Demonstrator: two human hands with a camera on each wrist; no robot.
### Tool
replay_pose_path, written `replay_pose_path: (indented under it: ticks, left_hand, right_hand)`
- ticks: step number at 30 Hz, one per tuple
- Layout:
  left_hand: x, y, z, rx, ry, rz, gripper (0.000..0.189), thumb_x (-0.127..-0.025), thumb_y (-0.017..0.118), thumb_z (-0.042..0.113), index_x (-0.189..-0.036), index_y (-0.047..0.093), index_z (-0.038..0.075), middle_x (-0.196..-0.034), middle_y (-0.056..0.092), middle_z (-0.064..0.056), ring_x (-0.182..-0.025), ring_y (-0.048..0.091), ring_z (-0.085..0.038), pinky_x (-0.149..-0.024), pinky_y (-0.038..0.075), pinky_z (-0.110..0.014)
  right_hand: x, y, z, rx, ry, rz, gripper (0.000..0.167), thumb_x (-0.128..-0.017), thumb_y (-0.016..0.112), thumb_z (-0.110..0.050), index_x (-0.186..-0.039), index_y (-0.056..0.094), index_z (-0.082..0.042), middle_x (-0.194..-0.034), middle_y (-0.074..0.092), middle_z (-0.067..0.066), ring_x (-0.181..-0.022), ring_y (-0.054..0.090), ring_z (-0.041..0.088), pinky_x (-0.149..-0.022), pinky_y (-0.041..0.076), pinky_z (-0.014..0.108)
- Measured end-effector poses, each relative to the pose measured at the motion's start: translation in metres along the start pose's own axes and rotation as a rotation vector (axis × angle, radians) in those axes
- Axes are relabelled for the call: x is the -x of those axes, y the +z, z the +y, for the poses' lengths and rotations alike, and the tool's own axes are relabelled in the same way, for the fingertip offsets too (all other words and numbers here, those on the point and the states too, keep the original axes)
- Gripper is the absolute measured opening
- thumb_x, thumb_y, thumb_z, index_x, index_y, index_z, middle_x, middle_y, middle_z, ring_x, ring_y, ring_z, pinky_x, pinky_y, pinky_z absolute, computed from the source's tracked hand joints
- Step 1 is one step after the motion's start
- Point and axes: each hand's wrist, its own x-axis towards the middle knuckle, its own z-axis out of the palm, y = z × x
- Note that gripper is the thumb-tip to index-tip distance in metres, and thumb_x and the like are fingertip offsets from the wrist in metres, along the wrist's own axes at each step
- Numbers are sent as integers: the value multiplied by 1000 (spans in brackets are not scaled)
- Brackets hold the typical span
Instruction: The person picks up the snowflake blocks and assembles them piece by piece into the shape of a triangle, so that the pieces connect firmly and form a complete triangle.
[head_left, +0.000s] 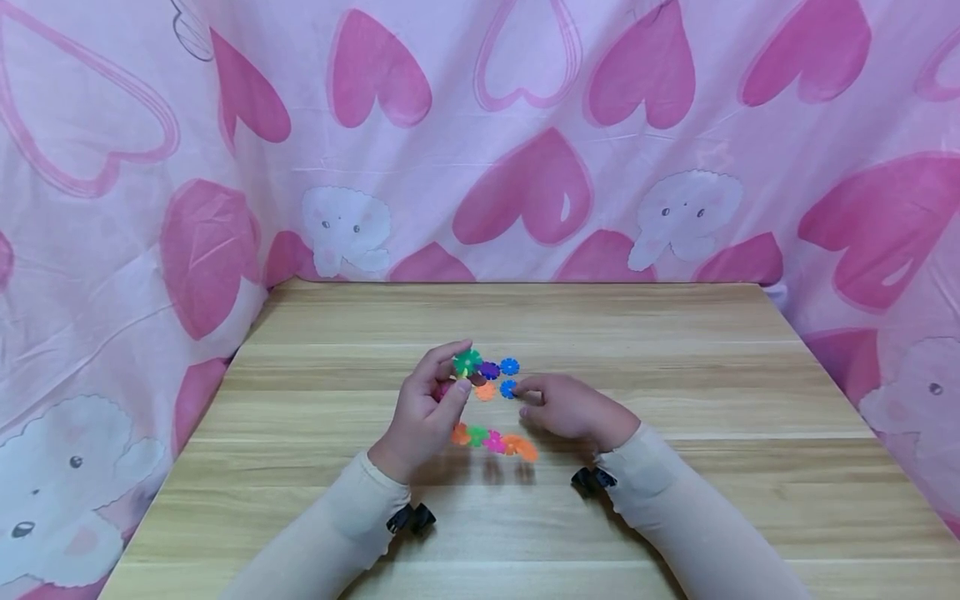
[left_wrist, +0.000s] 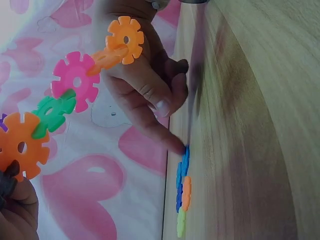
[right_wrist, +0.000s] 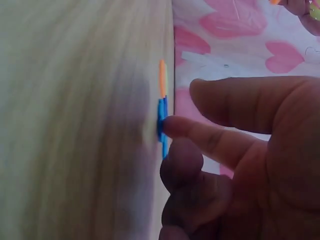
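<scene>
My left hand (head_left: 423,408) grips a chain of interlocking flower-shaped plastic discs. From it hang orange, green, pink (left_wrist: 76,81) and orange discs, held above the table; a green disc (head_left: 467,362) shows at the fingers. My right hand (head_left: 573,407) reaches in from the other side, its index fingertip on a blue disc (head_left: 507,389) that lies flat. The thumb stands apart from that finger, and the other fingers are bent. Close by lie a second blue disc (head_left: 509,367), a purple disc (head_left: 489,370), an orange disc (head_left: 486,391) and a yellow-green disc (left_wrist: 181,222).
The loose discs lie on a wood-grain table (head_left: 675,350). A pink cloth (head_left: 517,167) with hearts and cartoon animals hangs behind the table and along both sides. A black clip-like device (head_left: 411,520) sits at each wrist.
</scene>
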Motion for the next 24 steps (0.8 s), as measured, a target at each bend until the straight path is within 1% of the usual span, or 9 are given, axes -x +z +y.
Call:
replay_pose_path:
  ticks: [2,4,5,7,9,12,17,21,24]
  left_hand:
    - [0,0,0,5,3,0,48,-105,53,-1,-150,50,14,-112,73,-21,-52,40,-14,-46,40,-25]
    - [0,1,-1,12,8,-1,48,-104,53,-2,-150,50,13,-109,73,-20,-52,40,-13,-46,40,-25]
    - [-1,1,-1,12,11,-1,48,-104,53,-2,-150,50,12,-109,73,-19,-52,41,-13,-46,40,-25]
    - [-1,1,0,18,14,-2,48,-104,53,-2,-150,49,11,-108,73,-19,-51,41,-13,-46,40,-25]
    - [0,1,0,19,12,-4,48,-104,52,-2,-150,49,12,-108,73,-19,-51,41,-14,-46,40,-25]
    - [0,1,1,13,4,-11,48,-104,52,0,-150,49,13,-110,73,-18,-51,41,-14,-46,41,-25]
    - [0,1,1,20,-12,-17,47,-105,50,0,-150,47,15,-111,72,-21,-52,44,-14,-46,44,-26]
    - [0,1,2,38,-27,-6,45,-104,47,-2,-146,44,14,-108,72,-21,-50,46,-16,-45,48,-28]
    - [0,1,2,40,-42,8,44,-103,45,-4,-143,42,14,-104,72,-18,-51,48,-19,-46,50,-29]
  right_hand:
    - [1,-2,-1,17,18,16,26,-101,70,-26,-127,74,-21,-128,71,6,-103,65,25,-91,55,45]
    - [1,-3,-2,21,28,27,15,-99,73,-23,-113,75,-19,-103,72,5,-81,60,23,-73,51,38]
    - [1,-3,-3,26,27,34,11,-97,75,-22,-108,74,-19,-94,69,5,-74,58,22,-68,49,36]
    - [1,-3,-3,12,40,39,13,-95,78,-20,-106,72,-21,-83,64,5,-69,56,22,-63,48,35]
    - [1,-2,-3,11,51,38,19,-93,80,-19,-109,71,-23,-82,63,4,-71,57,22,-64,48,35]
    - [2,1,-4,57,51,31,25,-91,82,-17,-112,71,-25,-87,65,1,-79,59,22,-71,51,36]
    - [4,2,-6,160,40,16,19,-90,83,-14,-99,67,-19,-87,64,-1,-81,58,21,-77,52,36]
    - [6,1,-7,157,64,7,22,-91,84,-17,-94,62,-17,-85,63,1,-79,59,21,-73,50,35]
    - [7,0,-6,99,70,8,21,-92,82,-17,-93,61,-17,-84,62,3,-79,59,23,-69,49,34]
